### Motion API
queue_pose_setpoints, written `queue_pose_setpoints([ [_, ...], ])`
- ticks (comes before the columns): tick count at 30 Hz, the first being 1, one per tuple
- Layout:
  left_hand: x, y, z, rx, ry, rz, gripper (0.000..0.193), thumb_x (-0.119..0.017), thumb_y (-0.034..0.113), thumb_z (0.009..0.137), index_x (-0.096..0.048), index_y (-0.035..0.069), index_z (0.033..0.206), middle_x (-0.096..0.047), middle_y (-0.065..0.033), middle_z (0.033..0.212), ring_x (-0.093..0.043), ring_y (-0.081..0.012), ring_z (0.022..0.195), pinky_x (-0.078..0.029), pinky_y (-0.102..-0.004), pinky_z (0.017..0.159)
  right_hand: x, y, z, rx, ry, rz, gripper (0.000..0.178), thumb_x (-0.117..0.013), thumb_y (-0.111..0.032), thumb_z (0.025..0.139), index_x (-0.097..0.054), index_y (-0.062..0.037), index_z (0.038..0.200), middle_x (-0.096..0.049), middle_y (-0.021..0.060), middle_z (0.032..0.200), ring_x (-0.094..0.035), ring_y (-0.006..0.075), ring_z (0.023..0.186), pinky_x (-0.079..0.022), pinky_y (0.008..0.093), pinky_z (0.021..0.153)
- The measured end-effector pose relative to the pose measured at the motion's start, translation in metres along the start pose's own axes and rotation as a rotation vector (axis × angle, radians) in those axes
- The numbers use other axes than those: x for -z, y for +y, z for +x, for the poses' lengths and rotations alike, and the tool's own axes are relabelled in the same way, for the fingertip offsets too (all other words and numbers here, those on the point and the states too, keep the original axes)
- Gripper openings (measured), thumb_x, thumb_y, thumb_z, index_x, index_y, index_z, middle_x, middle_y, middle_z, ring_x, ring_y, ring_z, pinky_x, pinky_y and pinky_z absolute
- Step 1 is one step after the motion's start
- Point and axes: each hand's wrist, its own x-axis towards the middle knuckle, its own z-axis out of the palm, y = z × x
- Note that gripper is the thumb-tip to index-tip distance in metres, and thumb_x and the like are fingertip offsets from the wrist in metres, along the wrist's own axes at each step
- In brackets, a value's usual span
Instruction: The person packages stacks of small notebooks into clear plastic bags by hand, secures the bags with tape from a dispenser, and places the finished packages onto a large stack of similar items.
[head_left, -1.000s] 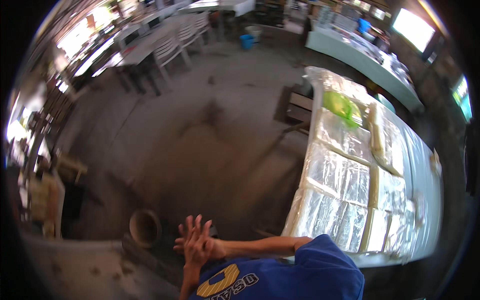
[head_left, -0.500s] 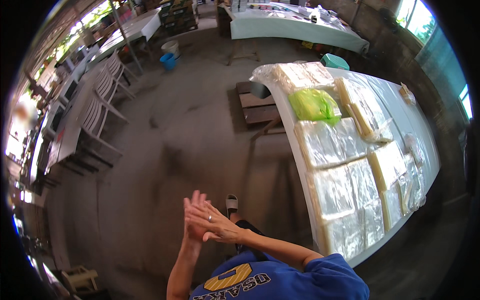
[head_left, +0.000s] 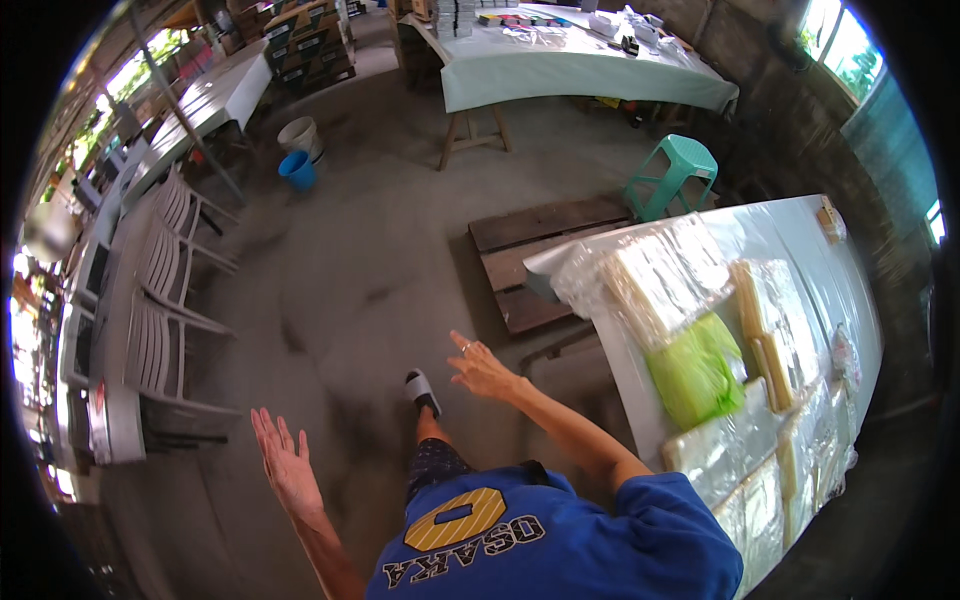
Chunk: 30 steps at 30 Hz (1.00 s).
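Observation:
Out in the air over the grey floor, my left hand (head_left: 287,466) has its palm turned up and its fingers stretched, with nothing in it. My right hand (head_left: 482,370) is held apart from it, also bare, fingers spread and a ring on one of them. Nearest to the right hand is the table (head_left: 625,365) with a pale cover at my right. On that table lie a bright green plastic bag (head_left: 697,372) and several stacks wrapped in clear plastic, among them a far stack (head_left: 668,278).
A wooden pallet (head_left: 515,262) lies on the floor beside the table, with a green stool (head_left: 680,165) behind it. Ahead stands a long covered table (head_left: 590,75). White chairs (head_left: 155,345) line the left side. A blue bucket (head_left: 297,169) and a pale bucket (head_left: 301,137) stand farther off.
My hands, pressed together before, have parted: the left moved left, the right moved right and forward. I have stepped ahead, so the pallet, stool and far table look closer.

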Motion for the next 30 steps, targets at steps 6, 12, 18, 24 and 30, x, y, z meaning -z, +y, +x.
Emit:
queue_pose_setpoints([
  [6,-0.079,-0.048,0.271,0.142,-0.046,0.367,0.064,-0.050,0.037,0.096,-0.024,0.013,0.150,-0.019,-0.0085,0.157,-0.018,-0.0318,0.143,-0.018,-0.0468,0.114,0.056,0.137,0.177,-0.204,0.070,0.053,0.038,-0.069,-0.021,0.082,-0.060,-0.0013,0.113,-0.037,0.0311,0.139,-0.045,0.0430,0.122,-0.039,0.0454,0.101],
  [12,-0.280,-0.095,0.552,-0.270,-0.791,0.743,0.057,-0.054,0.026,0.095,-0.033,0.011,0.146,-0.025,-0.0102,0.155,-0.017,-0.0315,0.144,-0.019,-0.0401,0.114,0.099,0.258,0.249,-0.494,0.294,0.193,0.032,-0.068,-0.021,0.084,-0.062,-0.0005,0.108,-0.047,0.0285,0.131,-0.044,0.0407,0.125,-0.041,0.0419,0.100],
  [18,-0.501,-0.198,0.727,-0.525,-1.133,0.861,0.054,-0.063,0.017,0.088,-0.046,0.010,0.138,-0.033,-0.0122,0.151,-0.020,-0.0394,0.142,-0.019,-0.0469,0.114,0.121,0.419,0.292,-0.904,0.018,0.093,0.030,-0.067,-0.027,0.083,-0.063,-0.0009,0.098,-0.054,0.0264,0.119,-0.048,0.0415,0.118,-0.045,0.0466,0.094],
  [24,-0.603,-0.253,0.875,-0.529,-1.193,0.986,0.052,-0.063,0.016,0.086,-0.049,0.010,0.137,-0.037,-0.0128,0.148,-0.024,-0.0414,0.140,-0.024,-0.0478,0.111,0.206,0.532,0.463,-0.837,0.033,0.155,0.034,-0.065,-0.029,0.085,-0.061,-0.0028,0.105,-0.050,0.0242,0.127,-0.049,0.0392,0.119,-0.047,0.0447,0.092],
  [30,-0.683,-0.373,1.016,-0.290,-1.214,0.845,0.053,-0.062,0.018,0.087,-0.048,0.010,0.137,-0.039,-0.0135,0.147,-0.024,-0.0407,0.140,-0.023,-0.0452,0.112,0.280,0.658,0.576,-0.754,0.210,0.190,0.027,-0.064,-0.026,0.086,-0.060,-0.0024,0.099,-0.054,0.0181,0.117,-0.054,0.0372,0.110,-0.049,0.0464,0.088],
])
